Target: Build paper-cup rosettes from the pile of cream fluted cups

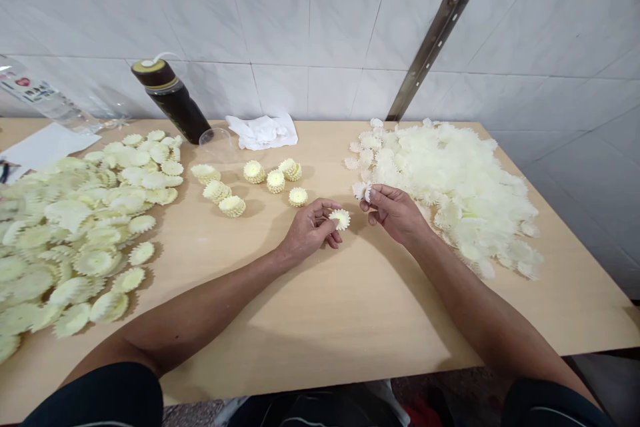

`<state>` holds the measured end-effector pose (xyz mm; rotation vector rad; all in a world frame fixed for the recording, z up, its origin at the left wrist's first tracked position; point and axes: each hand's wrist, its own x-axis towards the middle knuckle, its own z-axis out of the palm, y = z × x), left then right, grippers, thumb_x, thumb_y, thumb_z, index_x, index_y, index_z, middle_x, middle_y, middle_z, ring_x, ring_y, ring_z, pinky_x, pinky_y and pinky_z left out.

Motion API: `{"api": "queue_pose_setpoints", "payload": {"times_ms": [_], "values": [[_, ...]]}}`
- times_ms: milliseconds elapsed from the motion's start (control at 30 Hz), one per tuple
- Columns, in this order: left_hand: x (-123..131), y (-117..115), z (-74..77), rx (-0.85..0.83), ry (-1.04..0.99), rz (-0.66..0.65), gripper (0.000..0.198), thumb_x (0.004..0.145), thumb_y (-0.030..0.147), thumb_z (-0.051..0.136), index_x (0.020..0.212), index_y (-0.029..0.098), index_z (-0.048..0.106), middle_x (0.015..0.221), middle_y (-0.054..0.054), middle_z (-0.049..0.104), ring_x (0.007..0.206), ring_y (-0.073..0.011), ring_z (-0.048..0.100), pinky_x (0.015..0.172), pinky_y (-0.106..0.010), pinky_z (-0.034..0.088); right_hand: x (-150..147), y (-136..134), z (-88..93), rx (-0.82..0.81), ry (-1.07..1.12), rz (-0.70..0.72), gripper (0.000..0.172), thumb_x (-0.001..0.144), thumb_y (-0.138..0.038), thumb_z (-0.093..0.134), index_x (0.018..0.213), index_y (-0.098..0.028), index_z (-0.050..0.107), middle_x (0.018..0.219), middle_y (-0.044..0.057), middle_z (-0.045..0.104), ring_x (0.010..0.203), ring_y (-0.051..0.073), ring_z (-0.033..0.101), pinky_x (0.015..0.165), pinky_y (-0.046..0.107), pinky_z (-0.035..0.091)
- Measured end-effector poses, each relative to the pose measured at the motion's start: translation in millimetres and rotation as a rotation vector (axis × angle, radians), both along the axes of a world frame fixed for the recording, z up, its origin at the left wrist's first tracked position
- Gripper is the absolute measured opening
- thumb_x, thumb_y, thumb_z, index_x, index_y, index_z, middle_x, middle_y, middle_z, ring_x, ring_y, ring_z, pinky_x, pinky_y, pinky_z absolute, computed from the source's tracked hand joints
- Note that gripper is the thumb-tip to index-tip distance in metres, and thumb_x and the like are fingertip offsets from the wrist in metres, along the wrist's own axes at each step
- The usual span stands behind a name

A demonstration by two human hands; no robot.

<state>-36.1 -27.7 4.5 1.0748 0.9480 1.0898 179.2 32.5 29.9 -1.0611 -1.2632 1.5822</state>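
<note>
Near the middle of the table, my left hand (pixel 311 230) pinches a pale yellow flower-shaped disc (pixel 340 219) with a scalloped edge. Across a small gap, my right hand (pixel 395 210) holds thin whitish scalloped petal discs (pixel 361 191) between thumb and fingers; how many I cannot tell. Behind my left hand stand several small stacks of yellow flower discs (pixel 275 181), the nearest one (pixel 299 197) just beyond my knuckles. Beside my right hand spreads a large heap of loose translucent petal discs (pixel 450 180).
A big pile of yellowish flower discs (pixel 95 233) covers the table's left side. At the back are a dark bottle (pixel 177 103), a clear round lid (pixel 216 145), crumpled white tissue (pixel 263 131) and a clear plastic bottle (pixel 47 99). A metal bracket (pixel 427 57) leans against the tiled wall.
</note>
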Motion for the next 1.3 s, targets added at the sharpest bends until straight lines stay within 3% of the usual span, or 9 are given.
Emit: {"api": "queue_pose_setpoints", "payload": {"times_ms": [167,367,467,533,633,733,800,1033,1300], "values": [[-3.3,0.0,1.2,-0.001,0.004,-0.053,0.039,0.09,0.039,0.075,0.121,0.017,0.069,0.069,0.001,0.069,0.054,-0.0157,0.07,0.049,-0.025,0.058,-2.7,-6.3,-1.7,0.067,-0.08,0.011,0.045,0.074,-0.062,0.09,0.085,-0.022,0.074,0.078,0.003,0.067,0.073,0.018,0.067,0.051,0.027,0.058],[-1.6,-1.1,1.1,0.006,0.075,-0.03,0.051,0.087,0.057,0.08,0.115,0.014,0.072,0.063,0.004,0.063,0.043,-0.0114,0.062,0.038,-0.019,0.047,-11.0,-22.9,-8.5,0.588,-0.48,-0.03,0.023,0.097,-0.046,0.072,0.099,-0.025,0.08,0.108,0.01,0.077,0.089,0.023,0.073,0.062,0.035,0.066],[-1.1,-1.6,3.8,-0.007,0.099,-0.04,0.053,0.086,0.058,0.081,0.113,0.013,0.074,0.062,0.003,0.062,0.044,-0.0113,0.062,0.038,-0.019,0.046,-15.6,-28.2,-11.3,0.735,-0.561,-0.003,0.018,0.101,-0.036,0.066,0.106,-0.026,0.08,0.113,0.01,0.076,0.098,0.024,0.074,0.067,0.034,0.066],[-1.5,-1.9,5.2,-0.009,0.112,-0.051,0.052,0.086,0.058,0.081,0.112,0.014,0.076,0.065,0.002,0.065,0.045,-0.011,0.062,0.039,-0.019,0.047,-16.3,-28.4,-11.4,0.71,-0.563,-0.008,0.019,0.1,-0.035,0.067,0.112,-0.025,0.078,0.117,0.011,0.075,0.103,0.025,0.073,0.07,0.035,0.067],[-2.5,-2.0,4.8,-0.009,0.127,-0.056,0.051,0.088,0.058,0.08,0.113,0.015,0.078,0.069,0.0,0.069,0.046,-0.0102,0.062,0.041,-0.019,0.047,-13.7,-24.8,-8.2,0.471,-0.461,0.026,0.039,0.092,-0.04,0.077,0.126,-0.023,0.072,0.12,0.013,0.075,0.106,0.027,0.073,0.073,0.036,0.068],[-2.9,-2.1,2.2,-0.009,0.132,-0.044,0.048,0.09,0.059,0.076,0.109,0.015,0.079,0.068,0.0,0.068,0.046,-0.0102,0.062,0.04,-0.018,0.046,-9.0,-20.4,-3.4,0.183,-0.297,0.158,0.055,0.086,-0.049,0.083,0.13,-0.02,0.07,0.115,0.012,0.076,0.089,0.023,0.076,0.068,0.035,0.067],[-2.6,-2.5,0.4,-0.004,0.14,-0.035,0.045,0.091,0.058,0.075,0.103,0.015,0.078,0.063,0.001,0.065,0.045,-0.0104,0.062,0.04,-0.018,0.046,-7.2,-19.2,-1.3,0.095,-0.273,0.207,0.053,0.087,-0.055,0.082,0.126,-0.021,0.073,0.109,0.01,0.076,0.075,0.018,0.073,0.061,0.032,0.065],[-1.3,-4.9,-3.7,-0.029,0.187,-0.012,0.041,0.093,0.054,0.073,0.107,0.015,0.077,0.059,0.003,0.062,0.046,-0.011,0.062,0.04,-0.018,0.045,-13.5,-23.9,0.9,0.175,-0.472,0.089,0.035,0.081,-0.054,0.086,0.086,-0.02,0.078,0.079,0.004,0.074,0.067,0.019,0.068,0.058,0.032,0.064],[-0.9,-4.3,-3.3,-0.031,0.207,-0.015,0.041,0.092,0.056,0.074,0.103,0.016,0.075,0.063,0.002,0.063,0.046,-0.0107,0.062,0.04,-0.018,0.046,-12.4,-23.9,-2.7,0.304,-0.502,0.01,0.022,0.087,-0.041,0.077,0.092,-0.021,0.069,0.084,0.005,0.074,0.07,0.02,0.07,0.06,0.032,0.061]]}}
